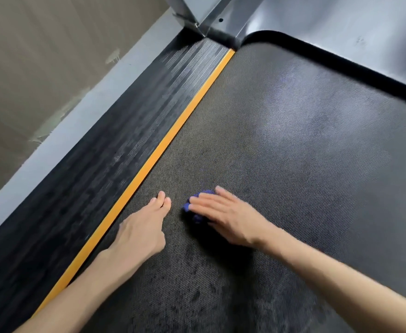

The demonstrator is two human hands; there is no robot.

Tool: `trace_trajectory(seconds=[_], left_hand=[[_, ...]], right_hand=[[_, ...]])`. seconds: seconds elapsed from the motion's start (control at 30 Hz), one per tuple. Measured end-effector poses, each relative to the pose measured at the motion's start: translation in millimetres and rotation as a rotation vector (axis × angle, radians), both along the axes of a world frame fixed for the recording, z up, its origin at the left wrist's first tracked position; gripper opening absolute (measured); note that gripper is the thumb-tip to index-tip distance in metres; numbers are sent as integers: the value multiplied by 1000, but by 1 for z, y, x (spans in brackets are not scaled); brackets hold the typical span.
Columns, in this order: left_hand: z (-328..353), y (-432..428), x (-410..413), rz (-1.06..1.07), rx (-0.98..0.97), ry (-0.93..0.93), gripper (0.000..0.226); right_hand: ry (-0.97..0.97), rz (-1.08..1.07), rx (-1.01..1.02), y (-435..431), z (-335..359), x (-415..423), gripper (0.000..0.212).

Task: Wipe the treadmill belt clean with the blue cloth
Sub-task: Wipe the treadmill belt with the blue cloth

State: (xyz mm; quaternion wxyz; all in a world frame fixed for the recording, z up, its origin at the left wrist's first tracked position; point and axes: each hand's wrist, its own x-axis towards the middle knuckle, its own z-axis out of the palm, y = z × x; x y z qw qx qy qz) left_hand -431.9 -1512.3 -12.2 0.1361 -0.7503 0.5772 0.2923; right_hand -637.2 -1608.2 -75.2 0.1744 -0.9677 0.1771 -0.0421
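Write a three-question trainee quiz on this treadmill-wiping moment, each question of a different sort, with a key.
1. True or false: the left hand rests with straight fingers on the treadmill belt and holds nothing.
2. Where is the blue cloth? A) bunched under the right hand, B) gripped in the left hand, C) lying untouched.
3. Fill in: the edge strip that runs along the belt beside the left hand is coloured ____.

Key: 1 true; 2 A; 3 orange.
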Motion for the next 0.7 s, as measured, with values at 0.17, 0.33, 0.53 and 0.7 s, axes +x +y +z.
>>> trace_trajectory(seconds=[0.17, 0.33, 0.53, 0.7], left_hand=[[0, -8, -4, -22, 39, -51, 77], [-5, -3, -4, -1, 17, -14, 81], [-9, 0, 3, -27, -39, 5, 80], [-18, 5, -2, -41, -73, -13, 75]], right_hand=[[-74, -815, 0, -113, -1, -1, 50], [-123, -644, 55, 0, -1, 35, 56], [-4, -404, -181, -27, -5, 15, 55], [-23, -1179, 9, -109, 6, 3, 54]])
